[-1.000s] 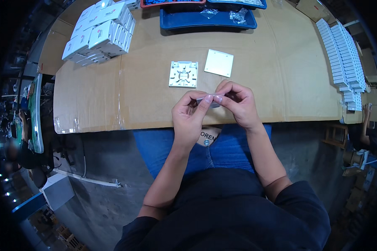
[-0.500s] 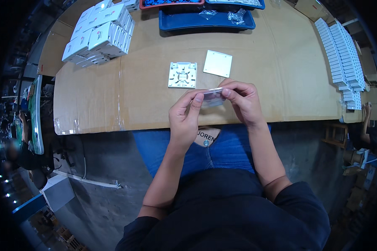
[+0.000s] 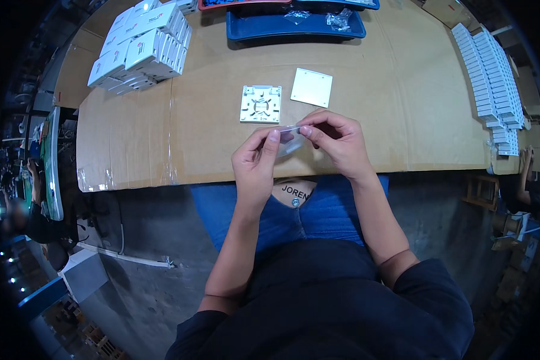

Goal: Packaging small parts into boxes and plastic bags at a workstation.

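Note:
Between my two hands is a small clear plastic bag (image 3: 290,143), held near the table's front edge. My left hand (image 3: 256,163) pinches its left side between thumb and fingers. The thumb and forefinger of my right hand (image 3: 340,144) are closed on its upper right corner. Whatever may be inside the bag is too faint to make out. Just beyond my hands lies a square white plastic box base (image 3: 261,104), its moulded inside facing up with a round central part. To the right of it rests a flat white square cover (image 3: 311,87), slightly turned.
White boxes (image 3: 144,51) are piled at the back left. A blue tray (image 3: 264,30) with small clear bags stands at the far middle, in front of other trays. Tall stacks of white pieces (image 3: 492,84) line the right side. People's arms show at both far edges.
Both hands have shifted a little left with the plastic bag. They have come closer together, and the bag is now bent and tilted. The base and cover stay on the table.

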### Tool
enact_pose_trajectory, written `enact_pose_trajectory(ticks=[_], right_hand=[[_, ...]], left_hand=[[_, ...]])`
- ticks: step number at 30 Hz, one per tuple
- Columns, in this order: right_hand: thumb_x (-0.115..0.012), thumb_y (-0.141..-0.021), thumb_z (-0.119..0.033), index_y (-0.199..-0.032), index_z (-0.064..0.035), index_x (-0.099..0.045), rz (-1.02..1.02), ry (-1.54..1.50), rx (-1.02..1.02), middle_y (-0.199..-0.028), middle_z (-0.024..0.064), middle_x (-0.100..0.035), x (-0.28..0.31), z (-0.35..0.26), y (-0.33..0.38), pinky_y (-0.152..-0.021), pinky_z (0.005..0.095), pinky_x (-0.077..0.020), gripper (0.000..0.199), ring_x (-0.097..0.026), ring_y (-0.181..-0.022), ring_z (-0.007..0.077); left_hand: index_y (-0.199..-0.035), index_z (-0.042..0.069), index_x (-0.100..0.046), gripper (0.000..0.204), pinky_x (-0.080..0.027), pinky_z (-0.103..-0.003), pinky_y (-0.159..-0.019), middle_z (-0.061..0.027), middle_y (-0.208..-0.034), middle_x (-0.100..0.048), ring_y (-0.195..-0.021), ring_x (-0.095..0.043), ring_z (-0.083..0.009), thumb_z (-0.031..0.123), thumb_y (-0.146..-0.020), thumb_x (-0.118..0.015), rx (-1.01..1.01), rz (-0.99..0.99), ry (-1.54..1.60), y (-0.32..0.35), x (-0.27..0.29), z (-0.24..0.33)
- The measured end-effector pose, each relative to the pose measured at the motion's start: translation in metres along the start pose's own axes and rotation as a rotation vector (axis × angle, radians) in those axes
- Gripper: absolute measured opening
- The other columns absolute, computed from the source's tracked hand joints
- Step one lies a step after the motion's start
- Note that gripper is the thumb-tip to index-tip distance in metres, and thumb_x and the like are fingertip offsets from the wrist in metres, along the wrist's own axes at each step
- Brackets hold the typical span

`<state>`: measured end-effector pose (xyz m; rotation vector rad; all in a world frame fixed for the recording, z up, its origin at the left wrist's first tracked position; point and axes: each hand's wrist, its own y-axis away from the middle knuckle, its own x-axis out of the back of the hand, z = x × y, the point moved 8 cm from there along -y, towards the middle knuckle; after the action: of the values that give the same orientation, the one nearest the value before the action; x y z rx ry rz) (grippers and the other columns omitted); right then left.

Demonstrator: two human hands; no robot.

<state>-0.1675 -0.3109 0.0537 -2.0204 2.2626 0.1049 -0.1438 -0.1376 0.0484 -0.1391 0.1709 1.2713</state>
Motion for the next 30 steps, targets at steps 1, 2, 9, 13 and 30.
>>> enact_pose_trajectory(ticks=[1, 2, 9, 13, 30], right_hand=[[-0.075, -0.096, -0.004, -0.112, 0.0022, -0.074, -0.042, -0.051, -0.04, -0.094, 0.0025, -0.07, 0.0, 0.0, 0.001, -0.068, 0.0215, -0.0483, 0.016, -0.061, -0.078, 0.0065], [-0.074, -0.097, -0.002, -0.11, 0.0028, -0.074, -0.083, -0.102, -0.08, -0.095, 0.0036, -0.07, -0.001, 0.0, 0.002, -0.069, 0.0217, -0.049, 0.014, -0.062, -0.079, 0.0073], [-0.069, -0.098, 0.003, -0.103, 0.0033, -0.074, -0.125, -0.105, 0.15, -0.104, 0.0098, -0.072, 0.005, -0.027, 0.007, -0.08, 0.0248, -0.0531, 0.008, -0.067, -0.092, 0.013], [-0.069, -0.098, 0.0, -0.099, 0.0035, -0.074, -0.152, -0.028, 0.178, -0.105, 0.0101, -0.071, 0.013, -0.024, 0.006, -0.084, 0.0269, -0.0533, 0.006, -0.066, -0.095, 0.0138], [-0.079, -0.091, 0.003, -0.111, 0.0017, -0.071, -0.083, 0.036, -0.042, -0.106, 0.0034, -0.07, 0.016, -0.005, 0.008, -0.077, 0.0189, -0.0511, 0.022, -0.064, -0.09, 0.0053]], left_hand=[[-0.118, -0.004, -0.072, 0.031, -0.053, -0.029, -0.092, -0.0088, -0.104, -0.076, -0.1, -0.069, -0.014, 0.022, -0.112, -0.056, 0.001, 0.0, 0.001, 0.0, 0.001, -0.001], [-0.12, -0.005, -0.071, 0.032, -0.054, -0.029, -0.092, -0.0098, -0.105, -0.076, -0.1, -0.069, -0.0146, 0.023, -0.112, -0.056, -0.032, -0.022, -0.018, -0.001, 0.002, -0.001], [-0.128, -0.008, -0.065, 0.042, -0.058, -0.03, -0.09, -0.0134, -0.115, -0.073, -0.1, -0.072, -0.0175, 0.029, -0.112, -0.055, 0.484, -0.094, 0.256, 0.0, 0.003, -0.046], [-0.129, -0.007, -0.066, 0.036, -0.06, -0.029, -0.09, -0.0123, -0.115, -0.073, -0.099, -0.072, -0.0159, 0.023, -0.111, -0.058, 0.479, -0.125, 0.399, 0.005, -0.002, -0.048], [-0.117, -0.002, -0.066, 0.015, -0.062, -0.028, -0.086, -0.0094, -0.107, -0.073, -0.094, -0.073, -0.015, 0.006, -0.104, -0.067, 0.388, 0.0, 0.416, 0.002, 0.002, -0.056]])
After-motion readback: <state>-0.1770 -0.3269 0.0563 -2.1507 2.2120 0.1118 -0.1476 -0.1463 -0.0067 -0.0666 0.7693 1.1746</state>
